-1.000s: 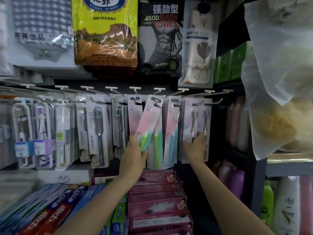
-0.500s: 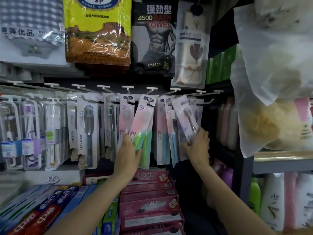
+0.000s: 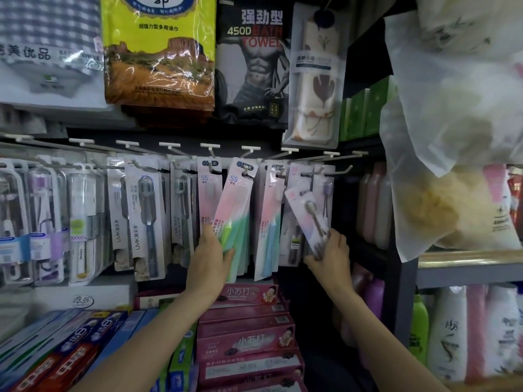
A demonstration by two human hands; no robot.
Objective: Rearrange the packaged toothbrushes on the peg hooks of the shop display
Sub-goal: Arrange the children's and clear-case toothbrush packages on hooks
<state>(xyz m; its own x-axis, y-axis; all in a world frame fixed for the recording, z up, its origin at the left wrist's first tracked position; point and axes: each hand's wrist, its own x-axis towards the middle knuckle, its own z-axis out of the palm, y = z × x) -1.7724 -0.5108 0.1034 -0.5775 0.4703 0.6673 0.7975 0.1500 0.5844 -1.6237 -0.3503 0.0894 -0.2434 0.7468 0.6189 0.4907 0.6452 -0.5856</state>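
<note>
Both hands pinched packs near their bottom ends: the left hand held the green toothbrush pack hanging on its peg hook, and the right hand held a pink pack, tilted, just right of it. These thin cards looked light, bendy and slippery.

The left hand grips a pink-green toothbrush pack hanging tilted. The right hand holds a tilted pink pack below its hook.
</note>
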